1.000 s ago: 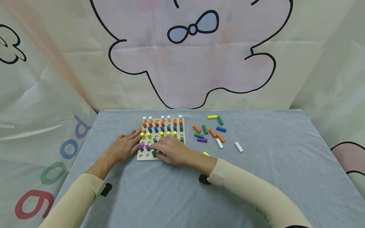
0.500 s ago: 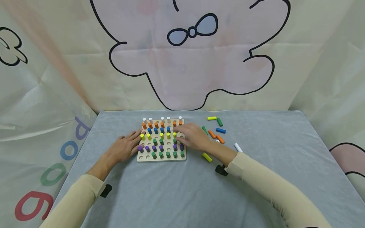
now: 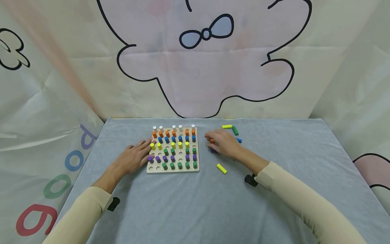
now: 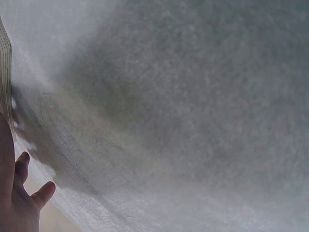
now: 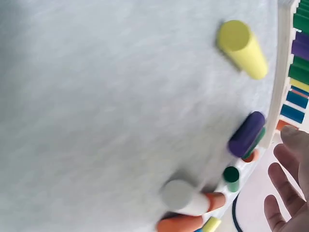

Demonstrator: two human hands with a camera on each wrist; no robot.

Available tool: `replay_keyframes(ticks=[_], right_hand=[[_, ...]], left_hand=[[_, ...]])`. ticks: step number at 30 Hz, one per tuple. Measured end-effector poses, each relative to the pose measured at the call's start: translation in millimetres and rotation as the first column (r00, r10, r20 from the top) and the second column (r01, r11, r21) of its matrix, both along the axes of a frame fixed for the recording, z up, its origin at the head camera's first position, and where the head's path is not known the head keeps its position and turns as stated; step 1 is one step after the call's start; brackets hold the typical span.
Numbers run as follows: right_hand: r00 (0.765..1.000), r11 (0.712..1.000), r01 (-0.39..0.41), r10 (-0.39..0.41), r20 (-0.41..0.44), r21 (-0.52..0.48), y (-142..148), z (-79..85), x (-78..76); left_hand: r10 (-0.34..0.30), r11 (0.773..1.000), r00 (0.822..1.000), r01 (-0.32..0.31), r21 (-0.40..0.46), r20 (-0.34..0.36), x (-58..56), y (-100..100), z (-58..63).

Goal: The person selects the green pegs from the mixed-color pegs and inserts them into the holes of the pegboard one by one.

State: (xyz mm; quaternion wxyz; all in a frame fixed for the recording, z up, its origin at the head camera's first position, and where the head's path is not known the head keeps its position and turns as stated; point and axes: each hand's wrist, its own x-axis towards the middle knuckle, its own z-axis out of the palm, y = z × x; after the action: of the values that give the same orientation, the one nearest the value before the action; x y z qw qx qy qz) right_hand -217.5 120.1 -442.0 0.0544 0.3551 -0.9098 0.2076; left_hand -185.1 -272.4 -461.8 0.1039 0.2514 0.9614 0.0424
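I'd brace the pale wooden pegboard (image 3: 154, 171) with the left hand (image 3: 133, 158), fingers extended. Right of it, the right hand (image 3: 224, 143), grip loose and apparently empty, hovers over an orange cylindrical peg (image 3: 212, 140); I'd pinch mid-length, clear of the loose purple cylindrical peg (image 5: 247, 134).

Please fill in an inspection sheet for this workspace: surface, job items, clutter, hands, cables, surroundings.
Surface: table covered by a grey-blue cloth, with slight creases.
Job items: pegboard with standing pegs in coloured rows, some holes unfilled; loose pegs lie to its right, some hidden from the head view by a hand.
Clutter: one thin hair or thread on the cloth.
Hands: left hand rests at the board's left edge; right hand is over the loose pegs, fingers apart in its wrist view, no grip visible.
Cables: nothing seen.
Surroundings: pale backdrop with cartoon outlines behind the table.
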Motion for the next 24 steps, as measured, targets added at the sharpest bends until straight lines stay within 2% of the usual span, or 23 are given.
replay_keyframes(ticks=[10, 18, 24], right_hand=[[0.996, 0.998, 0.049, -0.052, 0.066, 0.036, 18, -8.1, 0.8], [1.000, 1.000, 0.014, -0.014, 0.020, 0.004, 28, -14.1, -1.2], [1.000, 1.000, -0.015, 0.015, -0.008, 0.027, 32, -16.2, -1.3]], left_hand=[[-0.002, 1.000, 1.000, 0.002, 0.001, 0.001, 0.8, 0, 1.0], [0.001, 1.000, 1.000, -0.001, 0.010, -0.008, 1.5, 1, 1.1], [0.004, 1.000, 1.000, -0.004, 0.012, -0.007, 1.8, 1, 0.8]])
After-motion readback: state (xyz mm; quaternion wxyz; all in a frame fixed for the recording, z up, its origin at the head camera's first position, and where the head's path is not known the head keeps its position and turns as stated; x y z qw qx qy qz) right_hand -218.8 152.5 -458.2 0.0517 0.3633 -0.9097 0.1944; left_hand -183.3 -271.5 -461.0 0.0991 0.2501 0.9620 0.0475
